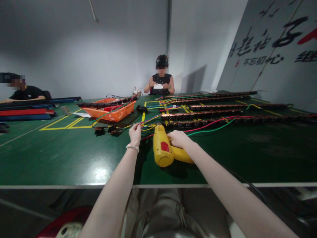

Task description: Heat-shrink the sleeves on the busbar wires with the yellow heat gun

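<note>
A yellow heat gun (162, 147) rests low over the green table, its nozzle pointing away from me toward a bundle of coloured wires (148, 126). My right hand (180, 138) is closed at the gun, by its handle and trigger. To the left of the nozzle, my left hand (135, 133) pinches the wires between thumb and fingers. Dark connectors (113, 130) lie left of that hand, at the ends of the wires. Long dark strips with coppery edges (198, 124) run off to the right, with a red and a green wire (210, 131) alongside.
An orange basket (119, 114) holding dark strips stands at the left back. Across the green table (74, 158) sits a person (162, 81) holding something white; another person (27, 91) is at the far left near red and blue strips (27, 113). A black cord (247, 183) crosses the front edge.
</note>
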A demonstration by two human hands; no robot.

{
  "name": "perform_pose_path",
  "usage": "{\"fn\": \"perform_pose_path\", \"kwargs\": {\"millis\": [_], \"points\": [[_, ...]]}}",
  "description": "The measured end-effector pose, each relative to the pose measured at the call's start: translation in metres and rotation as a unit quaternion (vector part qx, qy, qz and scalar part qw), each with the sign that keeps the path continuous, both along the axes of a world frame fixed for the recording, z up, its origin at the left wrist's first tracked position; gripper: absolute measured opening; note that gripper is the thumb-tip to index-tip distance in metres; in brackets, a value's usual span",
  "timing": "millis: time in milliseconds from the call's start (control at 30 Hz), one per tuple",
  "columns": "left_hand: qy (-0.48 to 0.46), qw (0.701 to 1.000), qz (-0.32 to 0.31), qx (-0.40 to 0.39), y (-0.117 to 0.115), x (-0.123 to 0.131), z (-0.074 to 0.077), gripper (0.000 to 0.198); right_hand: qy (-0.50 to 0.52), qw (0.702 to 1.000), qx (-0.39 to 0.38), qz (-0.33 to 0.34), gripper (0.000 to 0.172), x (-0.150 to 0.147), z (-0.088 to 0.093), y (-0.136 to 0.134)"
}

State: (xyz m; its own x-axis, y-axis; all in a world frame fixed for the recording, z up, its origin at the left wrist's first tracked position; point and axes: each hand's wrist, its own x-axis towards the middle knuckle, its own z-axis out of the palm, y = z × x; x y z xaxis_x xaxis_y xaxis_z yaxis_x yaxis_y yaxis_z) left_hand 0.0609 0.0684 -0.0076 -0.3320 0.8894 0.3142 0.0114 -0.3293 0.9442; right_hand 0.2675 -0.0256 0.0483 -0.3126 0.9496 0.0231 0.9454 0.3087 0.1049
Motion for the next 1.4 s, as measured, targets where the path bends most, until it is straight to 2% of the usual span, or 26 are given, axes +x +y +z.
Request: {"fn": "perform_pose_path", "kwargs": {"millis": [167, 367, 533, 667, 767, 933, 1233, 1400], "points": [[0.006, 1.0, 0.006, 0.008, -0.002, 0.002, 0.002, 0.03, -0.038, 0.999, 0.005, -0.013, 0.031, -0.001, 0.006, -0.005], [0.017, 0.999, 0.018, 0.031, -0.008, 0.006, 0.006, 0.026, -0.068, 0.997, 0.033, 0.03, 0.028, -0.01, 0.006, -0.01], [0.022, 0.999, 0.015, 0.039, -0.011, 0.005, 0.008, 0.032, -0.066, 0.994, 0.043, 0.075, 0.025, -0.032, 0.005, -0.011], [-0.026, 1.0, -0.012, 0.007, -0.005, 0.002, 0.008, 0.044, -0.062, 0.991, 0.051, 0.104, 0.024, -0.052, 0.007, -0.012], [-0.071, 0.997, -0.018, -0.016, 0.001, 0.0, 0.006, 0.043, -0.056, 0.99, 0.06, 0.112, 0.025, -0.059, 0.009, -0.014], [-0.043, 0.999, -0.015, -0.014, 0.005, -0.003, 0.003, 0.039, -0.033, 0.99, 0.076, 0.114, 0.027, -0.059, 0.008, -0.015], [0.02, 1.0, -0.016, 0.003, -0.01, -0.004, 0.013, 0.026, -0.004, 0.992, 0.063, 0.113, 0.027, -0.056, 0.005, -0.011], [0.03, 0.999, -0.013, 0.0, -0.008, -0.007, 0.01, 0.025, 0.01, 0.993, 0.051, 0.11, 0.027, -0.055, 0.005, -0.011]]}}
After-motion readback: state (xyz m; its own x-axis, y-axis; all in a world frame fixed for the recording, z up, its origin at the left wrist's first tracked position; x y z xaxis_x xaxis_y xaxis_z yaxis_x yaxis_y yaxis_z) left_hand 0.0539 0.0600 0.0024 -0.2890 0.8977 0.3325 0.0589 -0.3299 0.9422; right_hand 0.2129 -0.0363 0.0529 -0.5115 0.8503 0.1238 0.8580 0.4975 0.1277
